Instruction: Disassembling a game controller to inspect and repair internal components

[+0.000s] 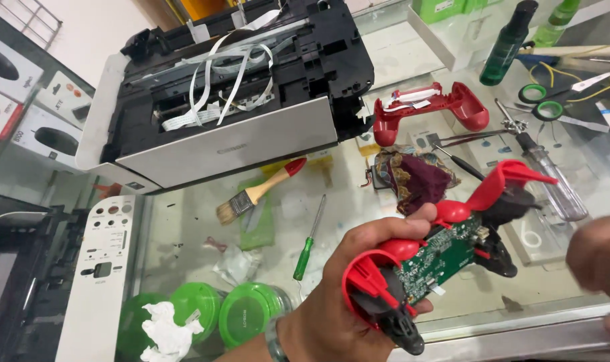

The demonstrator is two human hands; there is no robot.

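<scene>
Left hand: my left hand (348, 295) grips the opened red game controller with bare green circuit board (439, 258).
Right hand: my right hand (599, 258) hovers beside it, blurred; grip unclear.
Beyond: green-handled screwdriver (308, 245).

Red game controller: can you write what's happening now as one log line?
left hand: holds opened red game controller, green circuit board showing | right hand: blurred, beside it | red shell half: on glass counter

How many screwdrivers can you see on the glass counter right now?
2: a green-handled screwdriver lying left of the left hand, and a clear-handled screwdriver at the right. Others may be hidden among the clutter.
</scene>
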